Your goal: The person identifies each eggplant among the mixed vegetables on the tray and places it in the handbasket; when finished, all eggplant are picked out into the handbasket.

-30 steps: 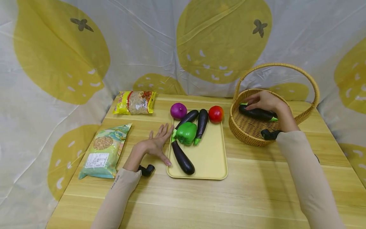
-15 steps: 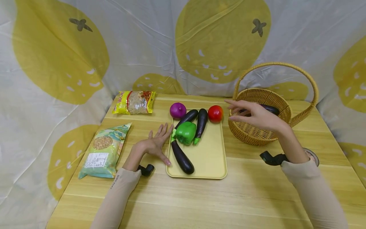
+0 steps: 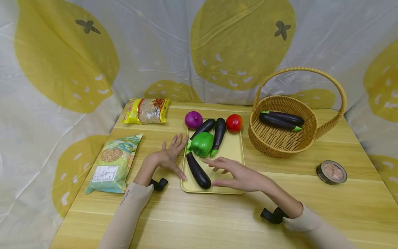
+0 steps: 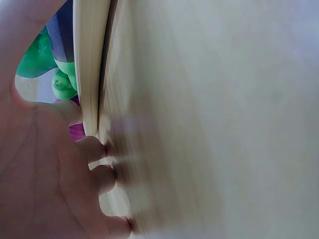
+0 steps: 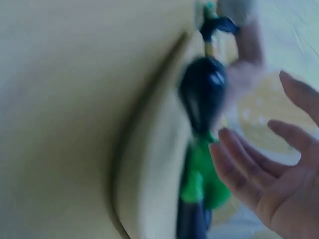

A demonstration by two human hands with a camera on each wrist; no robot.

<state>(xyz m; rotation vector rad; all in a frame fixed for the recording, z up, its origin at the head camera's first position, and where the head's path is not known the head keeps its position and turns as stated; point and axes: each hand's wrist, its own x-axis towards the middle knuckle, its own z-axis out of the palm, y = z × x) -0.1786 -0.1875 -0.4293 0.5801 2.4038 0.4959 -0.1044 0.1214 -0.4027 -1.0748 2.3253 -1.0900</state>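
On the left, my left hand [image 3: 169,159] rests spread against the left rim of a yellow tray [image 3: 228,180], its fingertips on the table in the left wrist view. My right hand [image 3: 237,174] hovers over the tray's lower right part, fingers parted and holding nothing. Just left of it lies the nearest eggplant [image 3: 199,173]. Farther up the tray are a green bell pepper [image 3: 202,144], a second eggplant [image 3: 220,133] and a third eggplant [image 3: 206,126] partly behind the pepper. A purple onion [image 3: 193,120] and a red tomato [image 3: 234,123] sit at the tray's far corners.
A wicker basket [image 3: 261,143] with a tall handle stands at the right, two eggplants [image 3: 276,121] lying inside. Nearer me is a round can [image 3: 331,172]. At the left lie a green snack bag [image 3: 115,164] and a yellow packet [image 3: 147,111]. A lemon-print cloth hangs behind.
My right hand has let go of an eggplant in the basket, come out and swung left over the tray. The can has come into view. My left hand stays in place.
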